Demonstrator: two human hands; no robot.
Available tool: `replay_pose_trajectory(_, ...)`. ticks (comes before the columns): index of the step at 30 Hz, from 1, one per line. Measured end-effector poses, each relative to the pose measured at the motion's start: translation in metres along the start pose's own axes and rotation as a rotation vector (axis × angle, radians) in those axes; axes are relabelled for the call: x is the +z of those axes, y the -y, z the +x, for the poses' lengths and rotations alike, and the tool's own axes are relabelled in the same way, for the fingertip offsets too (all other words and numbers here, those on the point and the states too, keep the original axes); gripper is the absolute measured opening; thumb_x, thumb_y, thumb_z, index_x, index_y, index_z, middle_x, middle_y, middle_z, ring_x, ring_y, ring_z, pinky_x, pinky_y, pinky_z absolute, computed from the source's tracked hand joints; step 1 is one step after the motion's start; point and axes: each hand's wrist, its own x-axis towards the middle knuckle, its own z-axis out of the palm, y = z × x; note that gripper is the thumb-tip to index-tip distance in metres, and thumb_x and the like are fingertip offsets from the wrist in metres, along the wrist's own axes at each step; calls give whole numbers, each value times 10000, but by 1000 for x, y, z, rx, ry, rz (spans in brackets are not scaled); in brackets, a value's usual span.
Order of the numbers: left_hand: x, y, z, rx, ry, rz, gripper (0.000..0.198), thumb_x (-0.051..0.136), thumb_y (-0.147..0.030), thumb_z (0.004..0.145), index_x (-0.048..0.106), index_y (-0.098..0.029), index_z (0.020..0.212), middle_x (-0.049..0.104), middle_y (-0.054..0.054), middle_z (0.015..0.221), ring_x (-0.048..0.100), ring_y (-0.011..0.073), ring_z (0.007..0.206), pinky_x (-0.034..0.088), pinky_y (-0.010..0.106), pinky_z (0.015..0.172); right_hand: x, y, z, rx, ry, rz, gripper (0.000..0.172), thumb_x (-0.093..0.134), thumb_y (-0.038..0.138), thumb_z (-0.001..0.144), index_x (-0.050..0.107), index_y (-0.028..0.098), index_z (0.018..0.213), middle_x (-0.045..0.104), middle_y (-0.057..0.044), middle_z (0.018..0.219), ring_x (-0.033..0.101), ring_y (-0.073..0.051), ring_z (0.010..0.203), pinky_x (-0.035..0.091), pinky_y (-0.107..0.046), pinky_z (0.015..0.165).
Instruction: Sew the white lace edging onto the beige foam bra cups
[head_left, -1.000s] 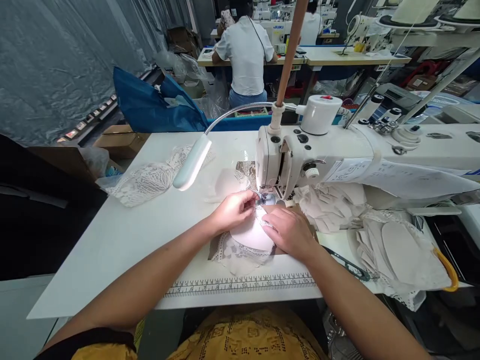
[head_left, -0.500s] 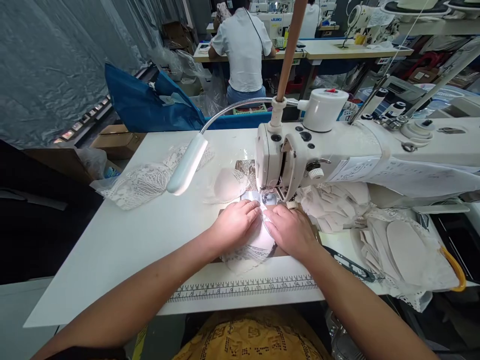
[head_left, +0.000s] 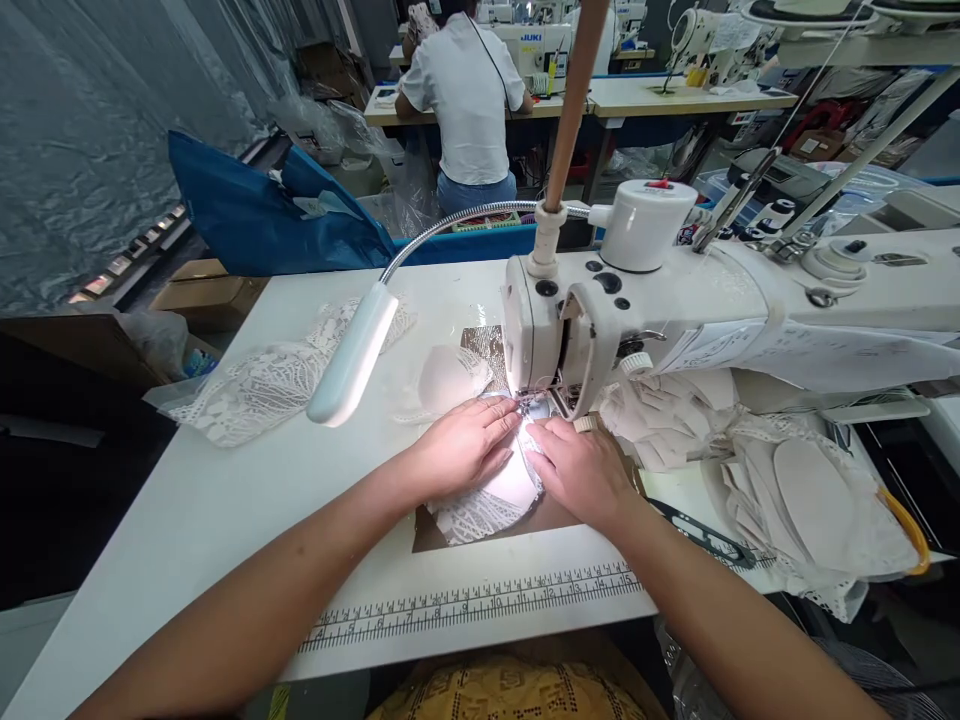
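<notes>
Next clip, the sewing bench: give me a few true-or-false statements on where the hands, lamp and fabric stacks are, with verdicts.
1. Both hands, left hand and right hand, press flat on the lace piece by the needle. True.
2. The lamp hangs right of the machine. False: it hangs left of it.
3. A stack of cut pieces lies right of the right hand. True.
4. The ruler lies behind the machine. False: it runs along the table's near edge.

left hand (head_left: pixel 463 446) flat, right hand (head_left: pixel 581 470) flat
</notes>
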Motion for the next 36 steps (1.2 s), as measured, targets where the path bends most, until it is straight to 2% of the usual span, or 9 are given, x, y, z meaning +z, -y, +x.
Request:
replay_pose_trajectory(4, -8, 4, 2, 23, 25, 17, 322, 469, -237, 942, 606, -121, 1210, 603, 174, 1261, 580, 283, 1144, 472, 469, 986, -1, -1, 1, 8, 0, 29, 251, 471, 240, 921, 661, 211, 1083, 694, -63, 928, 607, -193, 768, 411, -292, 643)
replay_pose_trajectory(8, -11, -2, 0, 87, 29, 91, 280, 440, -131, 929, 629, -104, 1133, 592, 182, 1259, 528, 291, 1183, 431, 484, 994, -4, -3, 0, 38, 0, 69, 315, 404, 197, 934, 667, 207, 1107, 696, -80, 946, 629, -199, 825, 442, -278, 675)
replay_pose_trajectory(13, -6, -12, -5, 68, 14, 24, 286, 528, -250, 899, 623, -95, 1120, 615, 157, 1106, 555, 270, 1026, 429, 458, 982, -5, -6, -1, 77, 9, 95, 360, 379, 150, 918, 664, 184, 1136, 693, -91, 964, 633, -191, 798, 466, -265, 675)
replay_pose_trajectory(16, -3, -11, -9, 58, 4, 9, 262, 522, -278, 904, 631, -102, 1065, 616, 145, 1034, 554, 261, 1001, 377, 483, 1039, -3, -7, -2, 77, -9, 81, 370, 369, 145, 916, 666, 177, 1136, 698, -91, 953, 626, -184, 766, 469, -265, 663)
replay_pose_trajectory(18, -1, -10, -10, 62, 4, 1, 250, 496, -276, 919, 627, -112, 1054, 614, 138, 1013, 552, 256, 1008, 354, 488, 1060, -3, -7, -3, 65, -31, 75, 371, 366, 145, 917, 672, 181, 1124, 699, -88, 941, 613, -175, 740, 458, -258, 641)
replay_pose_trajectory(24, -1, -8, -10, 76, -24, -19, 235, 481, -266, 926, 622, -116, 1039, 604, 136, 968, 551, 254, 976, 394, 479, 1015, -4, -4, -2, -19, -55, 58, 381, 389, 97, 879, 710, 201, 1054, 648, -55, 819, 501, -137, 617, 343, -246, 532)
replay_pose_trajectory(30, 2, -4, -11, 93, -49, -47, 237, 479, -265, 932, 615, -111, 1050, 598, 142, 984, 537, 264, 989, 425, 466, 967, 0, -4, -2, -80, -90, 15, 371, 418, 57, 834, 719, 191, 1006, 574, -36, 745, 372, -127, 565, 270, -249, 512)
replay_pose_trajectory(33, 2, -1, -11, 93, -51, -54, 243, 480, -264, 933, 612, -105, 1063, 596, 145, 996, 537, 262, 990, 431, 455, 957, 3, -5, -2, -86, -97, 4, 356, 438, 68, 842, 715, 190, 1028, 571, -35, 737, 367, -129, 572, 262, -248, 515)
replay_pose_trajectory(36, 2, 3, -10, 84, -61, -48, 247, 483, -267, 933, 608, -111, 1078, 596, 145, 1007, 537, 261, 987, 435, 459, 946, 5, -6, -1, -61, -70, -15, 376, 453, 65, 836, 694, 199, 1092, 586, -39, 757, 418, -137, 614, 273, -248, 526)
